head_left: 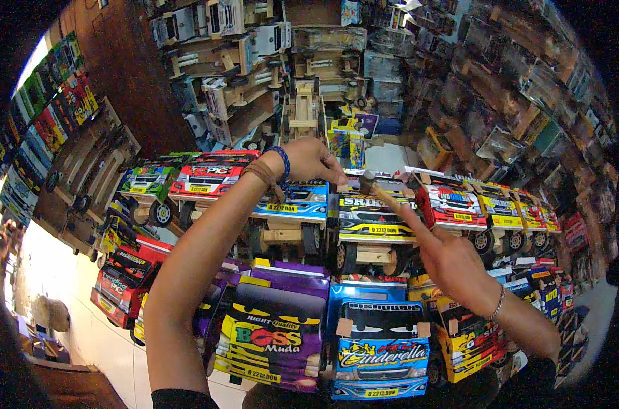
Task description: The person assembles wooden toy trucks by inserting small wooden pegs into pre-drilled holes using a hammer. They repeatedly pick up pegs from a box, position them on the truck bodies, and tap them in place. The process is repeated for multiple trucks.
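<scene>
My right hand (452,266) is wrapped round the wooden handle of a hammer (390,196), index finger stretched along it. The hammer's head sits over the upper front of a black, white and yellow toy truck (377,226). From the left, my left hand (311,163) reaches to that truck's upper left corner, fingertips pinched together. Whatever lies between those fingertips is too small to make out. A blue toy truck (292,202) stands beside it, partly covered by my left wrist, which wears a blue bracelet and brown bands.
A red toy truck (452,203) stands to the right, a red one (208,174) and a green one to the left. Nearer me are a purple-and-yellow truck (272,337) and a light-blue truck (380,347). Unpainted wooden truck bodies (302,109) and stacked shelves fill the back.
</scene>
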`<state>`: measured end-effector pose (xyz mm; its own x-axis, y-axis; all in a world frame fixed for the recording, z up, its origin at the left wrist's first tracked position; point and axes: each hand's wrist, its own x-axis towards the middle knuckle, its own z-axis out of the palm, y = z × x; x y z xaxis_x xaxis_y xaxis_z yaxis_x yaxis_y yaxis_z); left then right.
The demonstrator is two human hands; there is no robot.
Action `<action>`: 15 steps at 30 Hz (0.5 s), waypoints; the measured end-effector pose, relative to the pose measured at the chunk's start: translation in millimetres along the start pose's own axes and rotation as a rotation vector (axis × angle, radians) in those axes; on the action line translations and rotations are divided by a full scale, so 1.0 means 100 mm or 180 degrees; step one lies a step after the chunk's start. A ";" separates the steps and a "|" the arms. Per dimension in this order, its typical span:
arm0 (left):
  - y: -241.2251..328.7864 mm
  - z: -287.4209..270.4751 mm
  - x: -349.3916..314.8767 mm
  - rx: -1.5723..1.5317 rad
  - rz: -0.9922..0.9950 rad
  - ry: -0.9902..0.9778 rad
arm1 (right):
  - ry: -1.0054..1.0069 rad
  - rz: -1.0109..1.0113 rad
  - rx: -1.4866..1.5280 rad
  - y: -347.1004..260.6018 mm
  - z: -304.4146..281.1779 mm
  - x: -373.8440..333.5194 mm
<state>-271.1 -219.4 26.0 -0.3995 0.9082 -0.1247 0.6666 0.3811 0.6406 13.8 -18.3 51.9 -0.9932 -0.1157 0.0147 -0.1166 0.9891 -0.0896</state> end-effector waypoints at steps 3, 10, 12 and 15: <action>0.00 -0.02 -0.01 0.0058 0.0088 0.0051 | 0.0622 0.0053 0.0410 0.02 0.04 0.01; 0.02 -0.01 -0.01 0.0053 0.0196 0.0052 | 0.0479 -0.0072 0.0238 0.02 0.02 0.02; 0.03 -0.02 -0.01 0.0032 0.0199 0.0045 | 0.0523 -0.0106 0.0327 0.02 0.01 0.03; 0.02 -0.04 -0.01 0.0048 0.0163 -0.0008 | 0.0412 -0.0145 0.0344 0.02 0.00 0.04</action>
<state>-271.7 -219.9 30.3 -0.3630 0.9270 -0.0939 0.6955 0.3367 0.6348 9.9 -16.4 51.8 -0.9788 -0.1405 0.1488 -0.1680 0.9668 -0.1924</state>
